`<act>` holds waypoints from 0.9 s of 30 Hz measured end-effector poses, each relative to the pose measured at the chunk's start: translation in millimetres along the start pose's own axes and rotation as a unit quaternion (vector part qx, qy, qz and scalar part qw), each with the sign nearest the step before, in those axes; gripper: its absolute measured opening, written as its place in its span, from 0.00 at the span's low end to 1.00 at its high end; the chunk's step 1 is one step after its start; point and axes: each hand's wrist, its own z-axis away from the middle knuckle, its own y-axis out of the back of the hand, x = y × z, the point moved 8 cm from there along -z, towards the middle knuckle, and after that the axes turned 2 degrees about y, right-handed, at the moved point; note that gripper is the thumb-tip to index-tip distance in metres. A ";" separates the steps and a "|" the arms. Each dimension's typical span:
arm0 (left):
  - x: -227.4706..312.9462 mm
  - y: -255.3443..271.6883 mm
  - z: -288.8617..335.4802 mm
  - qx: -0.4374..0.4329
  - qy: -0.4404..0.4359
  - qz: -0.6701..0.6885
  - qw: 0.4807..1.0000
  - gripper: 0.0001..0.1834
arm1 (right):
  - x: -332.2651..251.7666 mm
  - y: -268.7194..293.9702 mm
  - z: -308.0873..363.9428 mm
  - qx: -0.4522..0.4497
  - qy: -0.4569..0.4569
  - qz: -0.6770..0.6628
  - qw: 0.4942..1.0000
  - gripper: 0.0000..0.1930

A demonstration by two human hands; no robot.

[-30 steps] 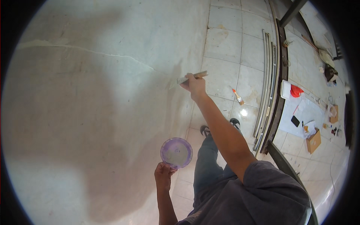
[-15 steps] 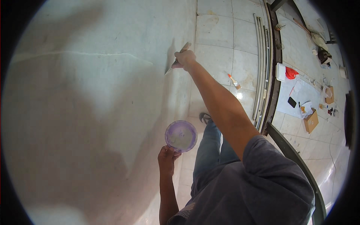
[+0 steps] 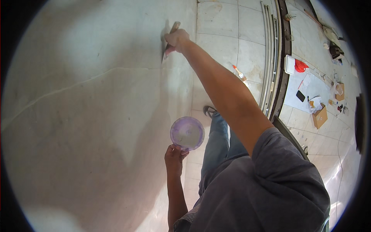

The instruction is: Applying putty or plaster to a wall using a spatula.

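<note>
At upper centre, the right hand [image 3: 177, 39] was closed around a scraper [image 3: 175, 26], blade toward the pale wall [image 3: 77, 135]; contact could not be confirmed. Below centre, the left hand [image 3: 174, 157] gripped the rim of a round purple dish [image 3: 188, 120] bearing pale paste [image 3: 185, 138]. A paintbrush [image 3: 239, 73] lay on the tiled floor [image 3: 218, 19], right of centre.

Right arm [image 3: 228, 92]: one, bare below the upper arm, reaching far forward and across to the left, elbow only slightly bent. Right hand [image 3: 177, 40]: fingers curled in a grip, back of the hand in view. Left forearm [image 3: 177, 197]: one, bare, pointing nearly straight ahead. Left hand [image 3: 174, 158]: less far out than the right, thumb and fingers pinching.
</note>
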 end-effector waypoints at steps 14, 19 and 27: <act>4.3 -10.6 4.2 -0.005 0.008 -0.024 1.000 0.04 | 126.7 43.5 38.1 0.043 0.093 -0.125 0.987 0.13; 2.8 -1.6 0.4 0.001 -0.007 -0.021 1.000 0.04 | 158.8 23.5 47.3 0.055 0.121 -0.269 0.954 0.11; 0.0 5.8 -2.0 0.003 -0.005 -0.022 1.000 0.04 | 154.9 10.2 62.3 0.086 0.104 -0.221 0.966 0.10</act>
